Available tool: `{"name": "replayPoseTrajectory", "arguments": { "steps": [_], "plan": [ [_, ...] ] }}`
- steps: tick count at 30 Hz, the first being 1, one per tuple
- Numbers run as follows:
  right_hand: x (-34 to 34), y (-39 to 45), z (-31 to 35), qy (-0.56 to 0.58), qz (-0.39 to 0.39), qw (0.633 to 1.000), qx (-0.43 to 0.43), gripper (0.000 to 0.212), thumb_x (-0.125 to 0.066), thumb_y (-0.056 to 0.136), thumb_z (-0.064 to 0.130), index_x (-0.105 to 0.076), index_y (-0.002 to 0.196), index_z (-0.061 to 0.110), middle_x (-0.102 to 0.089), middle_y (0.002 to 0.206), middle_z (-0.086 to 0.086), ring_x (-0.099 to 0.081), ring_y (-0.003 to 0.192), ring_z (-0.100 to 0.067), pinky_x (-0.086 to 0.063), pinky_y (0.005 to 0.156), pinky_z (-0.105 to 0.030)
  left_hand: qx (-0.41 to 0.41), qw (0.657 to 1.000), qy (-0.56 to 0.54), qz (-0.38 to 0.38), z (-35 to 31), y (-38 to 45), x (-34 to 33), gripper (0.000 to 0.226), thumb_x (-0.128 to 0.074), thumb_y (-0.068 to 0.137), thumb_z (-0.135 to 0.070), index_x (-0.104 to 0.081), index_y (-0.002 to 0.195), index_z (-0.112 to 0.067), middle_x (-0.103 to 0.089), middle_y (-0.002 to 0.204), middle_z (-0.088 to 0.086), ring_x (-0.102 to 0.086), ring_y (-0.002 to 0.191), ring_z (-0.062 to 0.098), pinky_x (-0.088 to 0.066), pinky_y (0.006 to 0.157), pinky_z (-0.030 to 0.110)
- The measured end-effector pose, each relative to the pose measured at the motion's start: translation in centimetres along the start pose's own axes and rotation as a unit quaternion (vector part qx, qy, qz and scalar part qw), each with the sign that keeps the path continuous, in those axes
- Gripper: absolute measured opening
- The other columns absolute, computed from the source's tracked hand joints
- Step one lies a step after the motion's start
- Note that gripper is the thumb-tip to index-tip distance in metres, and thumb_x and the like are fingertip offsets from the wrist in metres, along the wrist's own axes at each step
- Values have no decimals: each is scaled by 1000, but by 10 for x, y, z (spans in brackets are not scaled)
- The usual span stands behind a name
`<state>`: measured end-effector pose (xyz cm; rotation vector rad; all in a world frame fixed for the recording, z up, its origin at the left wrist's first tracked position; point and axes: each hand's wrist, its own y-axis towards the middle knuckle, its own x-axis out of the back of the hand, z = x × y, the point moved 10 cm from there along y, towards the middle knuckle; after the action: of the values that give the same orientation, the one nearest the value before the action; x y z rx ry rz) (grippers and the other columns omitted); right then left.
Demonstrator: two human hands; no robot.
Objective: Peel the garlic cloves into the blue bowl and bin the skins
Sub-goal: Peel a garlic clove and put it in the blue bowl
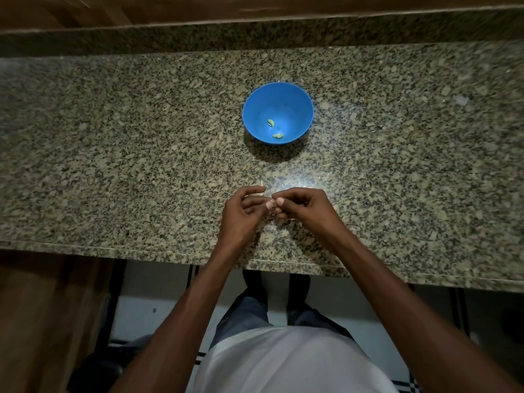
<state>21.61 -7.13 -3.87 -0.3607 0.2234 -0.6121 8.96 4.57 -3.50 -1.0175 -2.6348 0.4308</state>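
Head view: left hand (pixel 244 209) and right hand (pixel 301 204) are pinching one garlic clove (pixel 269 204) together, grips narrow, near the blue bowl (pixel 278 112).

Seen from above, a speckled granite counter (pixel 113 137) fills most of the dimly lit view. A blue bowl (pixel 295 100) stands near its middle, with two pale peeled garlic cloves (pixel 270 122) lying inside. Closer to the counter's front edge, the left hand (pixel 241 211) and right hand (pixel 306 207) meet fingertip to fingertip, pinching a small garlic clove (pixel 270 204) between them. Below the counter, a white shirt (pixel 283 364) and dark trousers (pixel 243 316) show.
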Motion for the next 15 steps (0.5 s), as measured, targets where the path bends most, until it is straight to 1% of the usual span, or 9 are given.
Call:
{"name": "replayPoseTrajectory", "arguments": {
  "steps": [2,4,7,9,11,13,15],
  "plan": [
    [4,-2,-1,-15,-13,1000,1,16,-71,99,9,-78,112,3,-80,98,-13,-78,92,-29,-65,87,-44,-4,1000,0,-4,-2,-3,-3,34,-82,90,-10,-67,120,-14,-80,100,7,-77,98,17,-63,89,39],
    [8,-3,-1,-35,-23,999,3,16,-72,100,16,-79,110,7,-81,96,-10,-78,89,-28,-65,86,-46,-10,1000,0,-20,-6,-4,-2,33,-82,89,-9,-67,118,-13,-80,97,7,-78,93,16,-64,88,39],
    [9,-6,-2,-43,-14,999,-7,20,-77,96,27,-80,105,9,-81,94,-8,-79,88,-27,-65,86,-44,-56,997,53,-27,-17,-6,-6,35,-83,88,-13,-66,119,-16,-80,91,3,-78,90,13,-64,84,36],
    [10,-7,-3,-8,-15,1000,-21,23,-84,90,20,-79,104,3,-81,96,-12,-79,90,-27,-65,83,-36,-83,993,80,-19,-24,-8,-10,40,-84,88,-17,-63,121,-17,-79,92,0,-77,90,10,-64,81,33],
    [10,-8,-7,56,-16,997,-52,27,-86,84,8,-77,107,-4,-80,99,-18,-79,95,-29,-63,81,-30,-80,994,67,-24,-24,-9,-11,44,-84,87,-13,-59,124,-17,-79,94,1,-77,91,12,-64,81,32],
    [9,-7,-13,101,-10,992,-81,28,-84,84,1,-76,109,-7,-79,103,-20,-78,100,-31,-63,83,-30,-57,997,36,-29,-20,-8,-9,46,-83,88,-10,-58,125,-17,-79,96,2,-77,93,14,-63,85,33],
    [9,-4,-15,95,-3,992,-84,26,-83,85,2,-77,109,-5,-80,102,-18,-78,99,-30,-63,83,-31,-27,1000,-1,-16,-12,-7,-10,46,-81,89,-9,-57,127,-18,-79,99,4,-77,96,16,-62,86,32]
  ]
}}
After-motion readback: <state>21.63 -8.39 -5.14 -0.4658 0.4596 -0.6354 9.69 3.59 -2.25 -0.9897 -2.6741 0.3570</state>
